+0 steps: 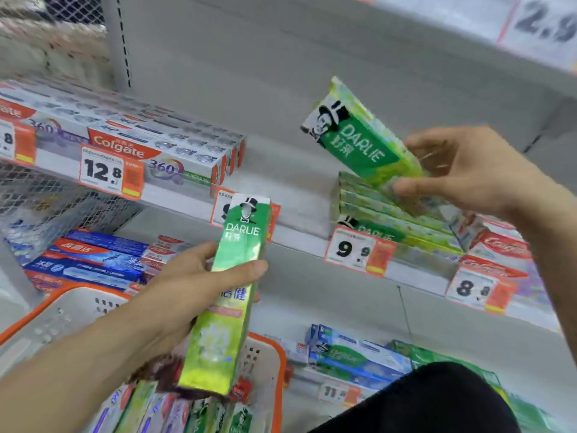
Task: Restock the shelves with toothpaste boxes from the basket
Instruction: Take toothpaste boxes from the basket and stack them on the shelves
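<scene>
Restocking under way: a green Darlie box in each hand, with more waiting in the basket.

The right hand (468, 170) is gripping a tilted Darlie box (359, 135) between thumb and fingers, holding its lower end against the short Darlie stack (390, 220) lying on the middle shelf (299, 242) above the 9.9 price tag (352, 250). The left hand (193, 285) is wrapping around a second Darlie box (231, 295), holding it upright over the orange-rimmed basket (278, 370). Several more boxes are showing in the basket below, and a bare stretch of shelf is lying between the Colgate boxes (150, 145) and the Darlie stack, so the job seems partly done, with plenty left.
</scene>
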Tool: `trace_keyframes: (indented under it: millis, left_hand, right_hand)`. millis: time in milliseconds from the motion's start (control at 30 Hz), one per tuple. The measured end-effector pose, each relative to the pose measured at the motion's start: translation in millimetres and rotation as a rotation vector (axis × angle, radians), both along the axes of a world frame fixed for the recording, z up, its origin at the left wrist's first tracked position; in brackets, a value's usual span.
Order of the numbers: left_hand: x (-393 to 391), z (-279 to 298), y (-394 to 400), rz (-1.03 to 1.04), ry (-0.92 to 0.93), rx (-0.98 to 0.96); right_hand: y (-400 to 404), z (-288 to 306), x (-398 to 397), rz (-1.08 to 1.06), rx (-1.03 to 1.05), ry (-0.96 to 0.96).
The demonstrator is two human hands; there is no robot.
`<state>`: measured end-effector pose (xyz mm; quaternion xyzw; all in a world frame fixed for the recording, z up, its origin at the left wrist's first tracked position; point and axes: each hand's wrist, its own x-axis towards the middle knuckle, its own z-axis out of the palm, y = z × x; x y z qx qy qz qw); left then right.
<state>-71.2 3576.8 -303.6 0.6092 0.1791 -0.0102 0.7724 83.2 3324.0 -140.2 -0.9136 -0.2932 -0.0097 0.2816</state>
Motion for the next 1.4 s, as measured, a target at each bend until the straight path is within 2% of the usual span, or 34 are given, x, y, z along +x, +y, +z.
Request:
trace_keyframes:
  millis: [133,233,467,833,1000,1200,1233,1300,1367,1400]
  left_hand:
    - [8.2,2.0,-7.6,0.029,-0.066,-0.056]
    - [10.9,-1.2,-9.6,0.025,-0.080,-0.047]
    - [17.7,-13.1,-7.1,0.070,-0.113,-0.070]
    - [30.7,-19.5,5.7,0.078,-0.107,-0.076]
    - [30.8,-22.9,7.9,0.063,-0.099,-0.048]
    - [31.3,-25.9,3.9,0.074,-0.076,-0.034]
    - [30.9,-25.8,3.3,0.077,-0.079,-0.032]
    - [30.0,-25.5,2.5,0.075,-0.088,-0.022]
    - [29.1,-25.0,1.9,0.064,-0.092,0.007]
    - [29.2,-25.0,2.0,0.071,-0.092,0.011]
  right_hand:
    - [-8.3,16.7,69.9,-0.192,-0.383,-0.194]
    - [-13.3,6.9,118.5,-0.225,-0.494,-0.176]
    - [-5.4,-20.6,166.7,-0.239,-0.508,0.059]
    - [-14.0,-23.4,198.5,-0.315,-0.567,0.198]
    - [-26.4,-32.1,208.2,-0.314,-0.482,0.399]
    - [-27.6,-38.4,209.9,-0.258,-0.467,0.517]
    - [-24.8,-37.4,207.2,-0.249,-0.473,0.485]
    - [-13.5,-31.0,196.0,-0.228,-0.471,0.272]
    - [7.1,-22.2,171.4,-0.167,-0.348,0.037]
    - [20.2,-19.5,152.0,-0.104,-0.237,-0.021]
